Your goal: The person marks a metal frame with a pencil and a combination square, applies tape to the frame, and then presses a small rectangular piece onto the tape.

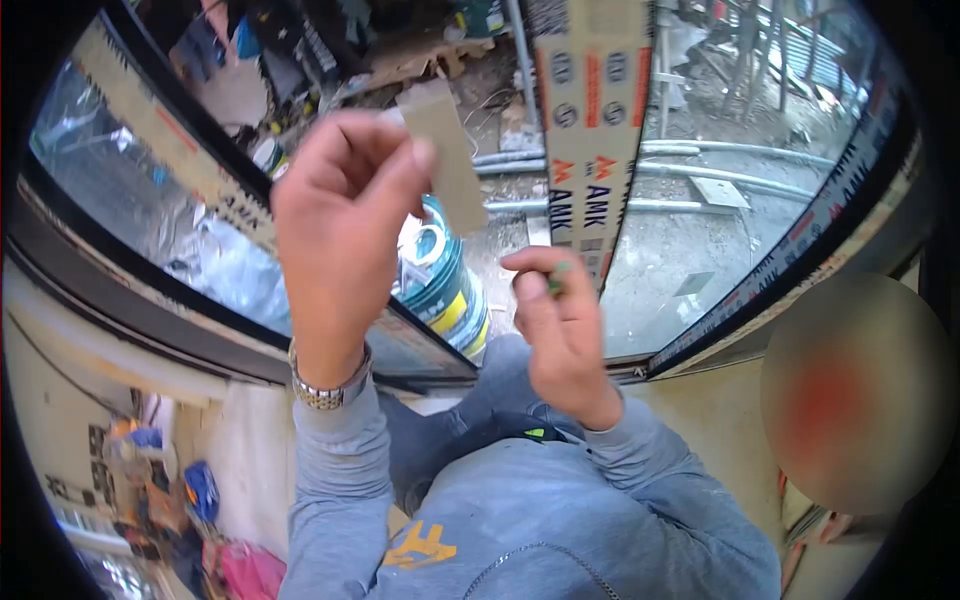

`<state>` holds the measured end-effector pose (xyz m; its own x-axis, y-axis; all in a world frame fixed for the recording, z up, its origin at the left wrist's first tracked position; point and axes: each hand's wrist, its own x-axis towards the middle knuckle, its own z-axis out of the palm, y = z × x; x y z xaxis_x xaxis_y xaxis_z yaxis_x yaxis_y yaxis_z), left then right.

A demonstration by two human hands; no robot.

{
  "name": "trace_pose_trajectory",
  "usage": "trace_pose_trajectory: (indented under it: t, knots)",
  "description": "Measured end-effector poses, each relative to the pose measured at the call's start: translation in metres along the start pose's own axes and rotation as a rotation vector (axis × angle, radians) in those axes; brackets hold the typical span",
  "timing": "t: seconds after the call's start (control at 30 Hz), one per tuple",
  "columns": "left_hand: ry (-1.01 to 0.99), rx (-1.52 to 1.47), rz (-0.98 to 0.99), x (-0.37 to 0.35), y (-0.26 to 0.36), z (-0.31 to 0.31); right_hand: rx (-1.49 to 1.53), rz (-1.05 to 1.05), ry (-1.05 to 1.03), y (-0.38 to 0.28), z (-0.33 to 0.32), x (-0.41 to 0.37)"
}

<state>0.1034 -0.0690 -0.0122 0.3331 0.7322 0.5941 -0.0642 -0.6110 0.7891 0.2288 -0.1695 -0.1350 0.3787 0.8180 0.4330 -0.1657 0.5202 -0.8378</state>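
My left hand (345, 215), with a metal watch at the wrist, is raised at the left of centre. Its thumb and index finger pinch the edge of a small flat beige piece (445, 155), which stands tilted beside the fingertips. Lower and to the right, my right hand (565, 335) has its fingers closed round a small green item (559, 277), mostly hidden by the fingers. Behind both hands rises a window frame post (590, 150) covered in printed protective tape.
A teal bucket (445, 290) with things in it stands beyond the frame. Grey pipes (690, 150) lie on the ground outside. Dark-edged glass panels flank me on both sides. A blurred round patch covers the right side. Bags and tools lie at lower left.
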Motion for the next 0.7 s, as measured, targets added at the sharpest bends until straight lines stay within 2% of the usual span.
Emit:
trace_pose_trajectory:
  t: [0.07,0.1,0.13,0.23,0.27,0.33,0.4,0.47,0.53,0.57,0.63,0.7]
  knots:
    - [-0.084,0.064,-0.260,-0.041,-0.036,-0.020,-0.076,0.070,-0.022,0.035,0.004,-0.008]
    - [-0.114,0.066,-0.421,-0.067,-0.058,-0.026,-0.023,0.231,-0.131,0.056,0.002,-0.015]
    - [-0.107,0.053,-0.493,-0.094,-0.085,-0.031,0.033,0.395,-0.239,0.078,0.001,-0.022]
    - [0.012,-0.049,-0.712,-0.161,-0.136,-0.035,-0.128,0.521,-0.253,0.135,-0.007,-0.031]
    - [0.054,-0.009,-0.719,-0.181,-0.151,-0.036,-0.130,0.527,-0.261,0.158,-0.007,-0.026]
    - [0.065,0.122,-0.750,-0.219,-0.168,-0.040,-0.587,0.104,-0.196,0.193,-0.006,0.001]
    - [0.028,0.170,-0.778,-0.247,-0.165,-0.048,-0.847,0.056,-0.157,0.205,0.012,0.055]
    - [-0.016,0.227,-0.795,-0.272,-0.158,-0.060,-1.062,0.071,-0.197,0.224,0.032,0.113]
    - [0.078,0.229,-0.894,-0.300,-0.148,-0.075,-1.266,0.162,-0.431,0.235,0.045,0.158]
    - [0.077,0.232,-0.894,-0.314,-0.144,-0.083,-1.263,0.163,-0.429,0.237,0.054,0.172]
    - [0.234,0.189,-0.989,-0.344,-0.136,-0.100,-1.499,0.248,-0.622,0.241,0.073,0.189]
    - [0.255,0.222,-1.017,-0.375,-0.134,-0.116,-1.537,0.318,-0.666,0.248,0.085,0.198]
